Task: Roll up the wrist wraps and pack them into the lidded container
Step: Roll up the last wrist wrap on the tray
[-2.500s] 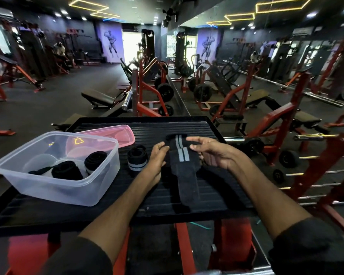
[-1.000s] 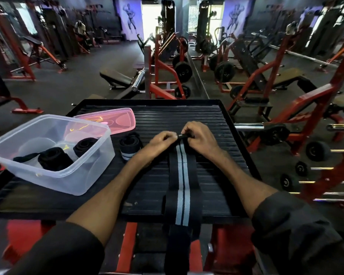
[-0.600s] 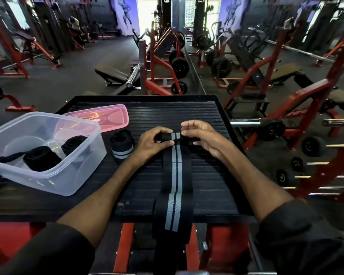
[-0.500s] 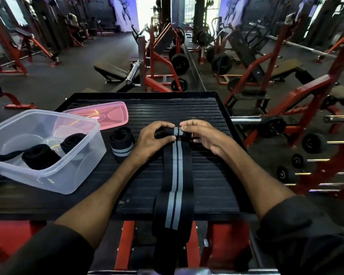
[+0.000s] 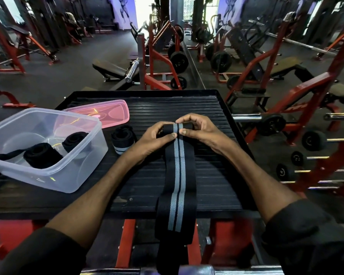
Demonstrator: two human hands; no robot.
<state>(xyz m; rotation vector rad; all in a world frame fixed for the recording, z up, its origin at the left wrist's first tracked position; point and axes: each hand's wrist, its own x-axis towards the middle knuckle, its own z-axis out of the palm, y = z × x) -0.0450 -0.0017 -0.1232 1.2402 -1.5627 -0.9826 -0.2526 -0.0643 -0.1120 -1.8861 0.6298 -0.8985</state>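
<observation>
Black ribbed rubber covers the bench (image 5: 207, 171), a red-framed platform on a gym floor. Striped wrist wrap (image 5: 177, 175) lies lengthwise at centre, black with two grey bands; near end hangs over the bench edge at 6 o'clock, far end rolled into a short tight cylinder at 12 o'clock of the strip.

Left hand (image 5: 155, 138): grip clenched on the left end of the roll, thumb pressing on top beside the grey bands. Right hand (image 5: 199, 129): grip clenched on the right end, fingers curled over the far side, thumb on the near face. The two thumbs almost touch at the stripe.

Rolled wrist wrap (image 5: 121, 138), black with a grey band, stands on the bench at 9 o'clock of the hands, just beside the left wrist.

Clear plastic container (image 5: 54, 175) sits open further toward 9 o'clock; inside, two black rolled wraps (image 5: 41, 154) lie on its floor, one with a loose tail. Pink lid (image 5: 105, 112) lies flat behind it at 10 o'clock, touching the container's far rim.

Dark sleeves (image 5: 306, 235) pushed up both forearms.
</observation>
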